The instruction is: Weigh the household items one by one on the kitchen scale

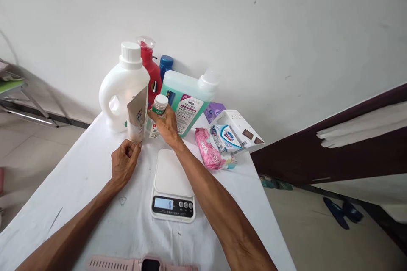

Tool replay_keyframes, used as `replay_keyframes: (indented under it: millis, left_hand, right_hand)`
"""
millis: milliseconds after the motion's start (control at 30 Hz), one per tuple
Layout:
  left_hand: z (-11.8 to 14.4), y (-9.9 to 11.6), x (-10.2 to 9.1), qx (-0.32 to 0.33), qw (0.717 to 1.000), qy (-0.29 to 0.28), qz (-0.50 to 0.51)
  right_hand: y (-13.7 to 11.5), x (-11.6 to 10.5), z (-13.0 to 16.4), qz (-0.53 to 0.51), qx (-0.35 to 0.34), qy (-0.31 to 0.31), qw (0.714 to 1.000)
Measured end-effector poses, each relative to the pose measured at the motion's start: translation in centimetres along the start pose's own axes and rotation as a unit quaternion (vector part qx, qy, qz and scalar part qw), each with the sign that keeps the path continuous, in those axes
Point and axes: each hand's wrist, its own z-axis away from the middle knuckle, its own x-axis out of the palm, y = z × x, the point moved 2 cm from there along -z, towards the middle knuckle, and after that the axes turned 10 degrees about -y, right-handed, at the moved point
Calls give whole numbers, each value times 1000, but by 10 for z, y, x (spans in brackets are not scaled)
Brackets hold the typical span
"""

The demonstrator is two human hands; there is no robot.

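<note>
My left hand (pixel 125 161) is closed, its fingers curled at the foot of an upright beige squeeze tube (pixel 136 116), whose lower end they partly hide. My right hand (pixel 167 126) grips a small white-capped bottle (pixel 160 103) with a green label, just left of a large jug of green liquid (pixel 187 101). Behind the tube stands a big white handled jug (pixel 122 84). A white kitchen scale (pixel 173 173) lies under my right forearm, its plate bare and its display reading 0.
A red bottle (pixel 149 70) and a blue-capped bottle (pixel 166 64) stand behind. To the right are a pink packet (pixel 207 150), a soap box (pixel 227 137), an open white box (pixel 243 127) and a purple box (pixel 213 111). A pink-strapped watch (pixel 150 264) lies at the table's near edge.
</note>
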Motion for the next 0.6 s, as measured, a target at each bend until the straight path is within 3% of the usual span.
replay_keyframes:
  millis: [133,300,400,600]
  left_hand:
    - [-1,0,1,2,1000,-7,0]
    - [-2,-2,3,0,1000,-18,2]
    - [-2,-3,4,5,1000,-19,-3]
    - [-3,-3,6,4,999,-29,-12]
  right_hand:
    - [-16,-12,12,13,-17,22,1000]
    - [-61,-49,41,19,-63,19,998]
    - [-79,-69,66,23,-45,6,999]
    - [-74,-87,108,17,30,-2,999]
